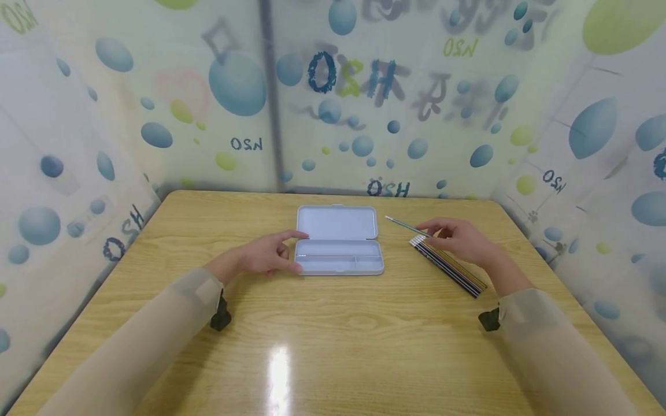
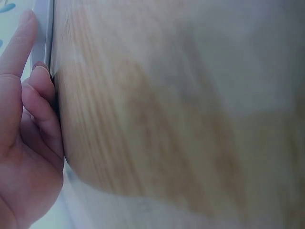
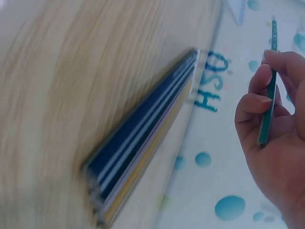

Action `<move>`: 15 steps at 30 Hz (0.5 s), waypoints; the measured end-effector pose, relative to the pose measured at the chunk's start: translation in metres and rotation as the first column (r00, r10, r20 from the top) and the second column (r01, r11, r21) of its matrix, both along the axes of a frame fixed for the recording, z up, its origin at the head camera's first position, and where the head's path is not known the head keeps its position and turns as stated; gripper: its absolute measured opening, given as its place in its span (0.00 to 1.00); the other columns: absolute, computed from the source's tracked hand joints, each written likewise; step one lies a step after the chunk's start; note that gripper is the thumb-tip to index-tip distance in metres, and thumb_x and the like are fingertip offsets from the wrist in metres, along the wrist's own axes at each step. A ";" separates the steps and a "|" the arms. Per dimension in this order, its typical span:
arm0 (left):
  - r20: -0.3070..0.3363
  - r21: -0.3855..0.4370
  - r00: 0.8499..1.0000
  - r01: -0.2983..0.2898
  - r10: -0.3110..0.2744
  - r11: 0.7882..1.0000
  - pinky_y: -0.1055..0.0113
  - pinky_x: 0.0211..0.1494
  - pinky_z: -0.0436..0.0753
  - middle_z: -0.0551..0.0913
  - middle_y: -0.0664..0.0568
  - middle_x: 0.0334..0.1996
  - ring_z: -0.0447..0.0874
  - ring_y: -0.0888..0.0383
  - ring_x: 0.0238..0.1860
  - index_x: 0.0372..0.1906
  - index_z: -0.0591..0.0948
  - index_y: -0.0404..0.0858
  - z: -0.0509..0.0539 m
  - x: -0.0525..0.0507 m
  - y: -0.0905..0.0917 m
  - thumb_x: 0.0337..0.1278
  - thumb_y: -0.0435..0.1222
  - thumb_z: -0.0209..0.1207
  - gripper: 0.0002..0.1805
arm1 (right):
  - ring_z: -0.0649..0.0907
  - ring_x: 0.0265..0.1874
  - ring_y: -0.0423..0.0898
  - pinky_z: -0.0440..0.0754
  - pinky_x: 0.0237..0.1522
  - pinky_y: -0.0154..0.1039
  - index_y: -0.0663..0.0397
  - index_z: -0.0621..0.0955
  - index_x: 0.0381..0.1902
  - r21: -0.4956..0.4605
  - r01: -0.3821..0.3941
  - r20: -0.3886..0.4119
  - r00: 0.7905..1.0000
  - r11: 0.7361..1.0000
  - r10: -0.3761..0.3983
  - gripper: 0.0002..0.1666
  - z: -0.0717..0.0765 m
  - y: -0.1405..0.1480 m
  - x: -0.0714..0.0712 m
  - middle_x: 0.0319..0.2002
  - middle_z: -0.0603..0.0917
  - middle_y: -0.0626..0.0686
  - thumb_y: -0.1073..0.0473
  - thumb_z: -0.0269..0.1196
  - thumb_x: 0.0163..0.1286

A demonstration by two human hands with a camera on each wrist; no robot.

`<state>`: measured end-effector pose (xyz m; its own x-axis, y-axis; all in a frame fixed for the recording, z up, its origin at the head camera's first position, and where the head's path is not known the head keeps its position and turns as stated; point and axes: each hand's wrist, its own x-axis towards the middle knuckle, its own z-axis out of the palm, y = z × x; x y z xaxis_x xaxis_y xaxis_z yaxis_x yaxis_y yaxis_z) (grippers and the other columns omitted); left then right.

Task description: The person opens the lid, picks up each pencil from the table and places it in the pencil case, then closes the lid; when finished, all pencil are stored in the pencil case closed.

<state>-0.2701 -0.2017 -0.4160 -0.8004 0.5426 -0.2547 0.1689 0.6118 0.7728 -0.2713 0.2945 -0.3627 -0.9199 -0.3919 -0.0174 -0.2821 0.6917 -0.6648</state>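
An open pale blue pencil case (image 1: 339,273) lies on the table, its lid (image 1: 337,222) folded back. My left hand (image 1: 262,253) holds its left end between index finger and thumb, the other fingers curled; in the left wrist view the hand (image 2: 28,109) lies against the case's edge (image 2: 43,28). My right hand (image 1: 460,240) pinches a green pencil (image 1: 403,223), raised over a row of dark and yellow pencils (image 1: 447,267). The right wrist view has that hand (image 3: 276,105) round the green pencil (image 3: 273,38), beside the row (image 3: 143,129). Whether the case's inner line is a pencil or divider, I cannot tell.
The wooden table (image 1: 312,335) reaches back to a patterned curtain (image 1: 322,133), with similar sheeting on both sides. A bright reflection lies on the tabletop near the front. Dark objects are at both sleeve cuffs.
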 end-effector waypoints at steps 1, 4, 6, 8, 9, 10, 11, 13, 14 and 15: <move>0.001 0.000 1.000 0.002 -0.002 1.000 0.66 0.27 0.76 0.74 0.55 0.26 0.70 0.58 0.20 0.87 0.62 0.52 0.000 0.000 0.000 0.67 0.49 0.76 0.50 | 0.84 0.43 0.54 0.84 0.43 0.41 0.44 0.85 0.69 -0.001 -0.002 -0.001 1.000 1.000 0.002 0.21 0.000 -0.004 -0.001 0.54 0.85 0.56 0.54 0.67 0.82; 0.006 -0.002 1.000 0.000 0.000 1.000 0.66 0.28 0.76 0.74 0.55 0.26 0.70 0.58 0.20 0.87 0.62 0.52 0.000 -0.001 0.000 0.67 0.50 0.76 0.50 | 0.83 0.41 0.51 0.83 0.41 0.39 0.46 0.87 0.68 0.001 -0.024 -0.017 1.000 1.000 0.024 0.20 -0.001 -0.016 -0.003 0.52 0.86 0.57 0.54 0.68 0.82; 0.011 -0.002 1.000 -0.002 0.002 1.000 0.66 0.28 0.77 0.74 0.55 0.26 0.70 0.58 0.21 0.87 0.62 0.53 0.000 -0.001 0.000 0.67 0.50 0.76 0.50 | 0.83 0.39 0.50 0.83 0.40 0.40 0.46 0.87 0.67 0.003 -0.039 -0.028 0.999 0.999 0.039 0.20 -0.002 -0.023 -0.005 0.51 0.86 0.57 0.55 0.68 0.82; 0.015 -0.001 1.000 -0.006 0.006 1.000 0.66 0.28 0.76 0.74 0.54 0.27 0.70 0.57 0.21 0.86 0.62 0.53 0.000 -0.001 0.000 0.66 0.50 0.77 0.50 | 0.83 0.38 0.49 0.82 0.39 0.40 0.45 0.87 0.67 0.014 -0.047 -0.037 0.998 0.999 0.048 0.19 -0.003 -0.030 -0.007 0.50 0.87 0.56 0.54 0.68 0.82; 0.015 -0.001 1.000 -0.009 0.009 1.000 0.66 0.28 0.76 0.74 0.54 0.27 0.70 0.57 0.21 0.86 0.62 0.54 0.000 -0.001 0.000 0.66 0.50 0.77 0.50 | 0.83 0.38 0.49 0.82 0.39 0.40 0.44 0.88 0.67 0.019 -0.048 -0.038 0.998 0.999 0.048 0.19 -0.004 -0.034 -0.007 0.49 0.86 0.55 0.54 0.67 0.82; 0.016 -0.001 1.000 -0.011 0.011 1.000 0.66 0.28 0.76 0.74 0.54 0.27 0.70 0.57 0.21 0.86 0.63 0.54 0.000 -0.001 0.000 0.66 0.50 0.77 0.50 | 0.82 0.38 0.49 0.82 0.39 0.40 0.44 0.88 0.67 0.024 -0.051 -0.040 0.998 0.998 0.052 0.19 -0.004 -0.037 -0.008 0.49 0.86 0.55 0.54 0.67 0.82; 0.015 -0.001 1.000 -0.010 0.010 1.000 0.67 0.28 0.76 0.74 0.54 0.27 0.70 0.57 0.21 0.86 0.63 0.55 0.000 -0.001 0.000 0.66 0.50 0.77 0.50 | 0.82 0.38 0.49 0.82 0.39 0.41 0.44 0.88 0.66 0.028 -0.051 -0.041 0.998 0.998 0.052 0.18 -0.005 -0.041 -0.009 0.48 0.86 0.54 0.54 0.67 0.83; 0.017 0.002 1.000 -0.012 0.012 1.000 0.67 0.28 0.76 0.74 0.54 0.27 0.70 0.57 0.21 0.86 0.63 0.55 0.000 -0.002 0.000 0.66 0.50 0.77 0.50 | 0.82 0.38 0.49 0.82 0.39 0.41 0.42 0.88 0.66 0.037 -0.047 -0.039 0.998 0.998 0.048 0.18 -0.006 -0.048 -0.010 0.48 0.86 0.53 0.53 0.67 0.83; 0.017 0.004 1.000 -0.012 0.011 1.000 0.67 0.28 0.76 0.74 0.54 0.27 0.70 0.57 0.21 0.86 0.63 0.55 0.000 -0.002 0.000 0.66 0.50 0.77 0.50 | 0.81 0.38 0.49 0.81 0.39 0.41 0.42 0.88 0.65 0.038 -0.048 -0.037 0.998 0.998 0.049 0.17 -0.005 -0.051 -0.010 0.49 0.86 0.53 0.52 0.67 0.83; 0.017 0.006 1.000 -0.012 0.012 1.000 0.67 0.28 0.76 0.74 0.54 0.27 0.70 0.57 0.21 0.86 0.63 0.55 0.000 -0.002 0.000 0.66 0.50 0.77 0.50 | 0.81 0.39 0.49 0.81 0.40 0.42 0.42 0.88 0.65 0.039 -0.049 -0.036 0.998 0.998 0.050 0.17 -0.005 -0.054 -0.011 0.49 0.86 0.53 0.52 0.67 0.83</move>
<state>-0.2718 -0.2020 -0.4165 -0.8026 0.5345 -0.2650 0.1485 0.6091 0.7790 -0.2819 0.2406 -0.3681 -0.8997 -0.4365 0.0009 -0.3407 0.7009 -0.6267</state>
